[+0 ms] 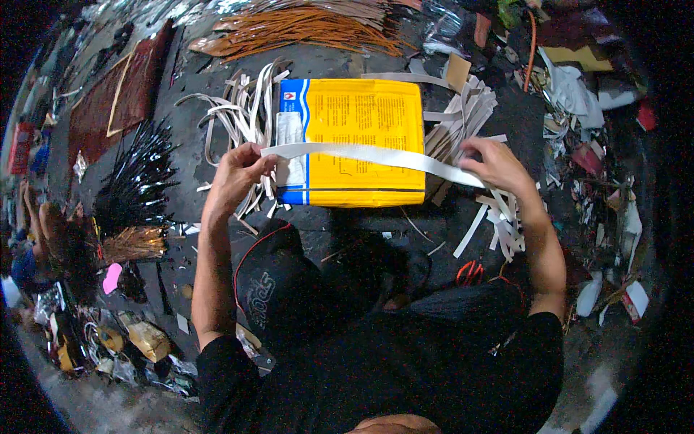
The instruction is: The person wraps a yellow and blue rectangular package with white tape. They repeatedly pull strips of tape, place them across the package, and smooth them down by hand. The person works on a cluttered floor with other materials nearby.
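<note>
A long flat white strip [361, 151] stretches across a yellow package [369, 116] with a blue and white edge. My left hand [237, 173] pinches the strip's left end between thumb and fingers, just off the package's blue side. Past the package's right side, my right hand [499, 166] has its fingers curled at the strip's other end; its fingertips are slightly blurred. Pale curling strips [242, 108] lie in a loose heap beside the left hand. A bundle of flat pale strips [463, 116] fans out by the right hand, and more short strips [502, 224] lie below it.
Orange-handled scissors [470, 273] lie near my right knee. Brown strands [311, 32] spread along the far side. To the left are black strands [137, 181], copper-coloured strands [134, 244] and a dark red sheet [119, 98]. Scraps and plastic [578, 101] clutter the right side.
</note>
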Motion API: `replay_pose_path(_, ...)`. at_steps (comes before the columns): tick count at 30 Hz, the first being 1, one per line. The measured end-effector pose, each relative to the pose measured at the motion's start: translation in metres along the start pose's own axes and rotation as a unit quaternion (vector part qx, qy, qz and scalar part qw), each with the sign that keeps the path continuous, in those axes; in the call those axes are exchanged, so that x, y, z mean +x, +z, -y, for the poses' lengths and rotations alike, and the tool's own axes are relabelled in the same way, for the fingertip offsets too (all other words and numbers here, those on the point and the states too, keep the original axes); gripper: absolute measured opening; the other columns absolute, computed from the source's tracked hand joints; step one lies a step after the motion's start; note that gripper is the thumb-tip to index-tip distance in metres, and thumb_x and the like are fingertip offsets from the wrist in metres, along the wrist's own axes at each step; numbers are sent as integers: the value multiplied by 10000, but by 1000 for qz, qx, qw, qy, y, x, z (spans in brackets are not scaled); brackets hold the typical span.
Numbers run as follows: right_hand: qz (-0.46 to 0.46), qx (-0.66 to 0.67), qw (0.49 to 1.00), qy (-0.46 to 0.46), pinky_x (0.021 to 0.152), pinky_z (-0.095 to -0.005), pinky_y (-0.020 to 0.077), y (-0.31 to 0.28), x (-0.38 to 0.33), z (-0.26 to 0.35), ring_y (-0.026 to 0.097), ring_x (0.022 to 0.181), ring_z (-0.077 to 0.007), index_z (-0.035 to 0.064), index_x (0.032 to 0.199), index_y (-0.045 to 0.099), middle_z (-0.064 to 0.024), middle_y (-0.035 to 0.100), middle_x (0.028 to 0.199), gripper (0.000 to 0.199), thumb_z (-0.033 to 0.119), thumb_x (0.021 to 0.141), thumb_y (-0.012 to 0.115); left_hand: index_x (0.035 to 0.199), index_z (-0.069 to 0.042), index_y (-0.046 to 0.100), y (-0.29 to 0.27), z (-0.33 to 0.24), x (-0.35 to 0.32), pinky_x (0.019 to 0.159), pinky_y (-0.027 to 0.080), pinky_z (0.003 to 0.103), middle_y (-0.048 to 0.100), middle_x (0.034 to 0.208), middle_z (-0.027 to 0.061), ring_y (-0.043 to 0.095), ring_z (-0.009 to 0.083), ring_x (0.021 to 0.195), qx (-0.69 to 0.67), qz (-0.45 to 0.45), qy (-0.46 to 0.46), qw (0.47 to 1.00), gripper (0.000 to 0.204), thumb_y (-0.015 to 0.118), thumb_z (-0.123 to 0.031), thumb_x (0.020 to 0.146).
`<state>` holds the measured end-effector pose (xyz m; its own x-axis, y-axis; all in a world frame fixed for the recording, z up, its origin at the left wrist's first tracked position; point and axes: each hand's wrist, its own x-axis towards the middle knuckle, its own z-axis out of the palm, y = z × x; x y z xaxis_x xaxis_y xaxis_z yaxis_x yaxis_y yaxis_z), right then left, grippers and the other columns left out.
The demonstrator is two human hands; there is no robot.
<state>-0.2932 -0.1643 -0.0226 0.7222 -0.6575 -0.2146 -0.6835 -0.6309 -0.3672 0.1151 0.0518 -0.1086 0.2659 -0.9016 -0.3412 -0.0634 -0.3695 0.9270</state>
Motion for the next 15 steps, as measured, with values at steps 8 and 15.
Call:
replay_pose_path(8, -75, 79, 979, -171, 657, -388, 491, 66, 95, 150, 646, 741, -260, 53, 964, 687, -114, 654, 770, 181, 209, 881, 644, 978, 2, 664, 13, 7, -8, 696, 459, 216, 672, 859, 24, 584, 70, 766, -34, -87, 46, 995, 204, 683, -179, 886)
replay_pose_path(15, -175, 175, 930, -271, 832, -405, 480, 122, 126, 190, 605, 955, -318, 47, 1080, 608, -144, 627, 1006, 241, 149, 864, 642, 947, 14, 656, 21, 23, 5, 648, 467, 206, 671, 821, 28, 601, 75, 735, -62, -127, 80, 987, 181, 695, -147, 875)
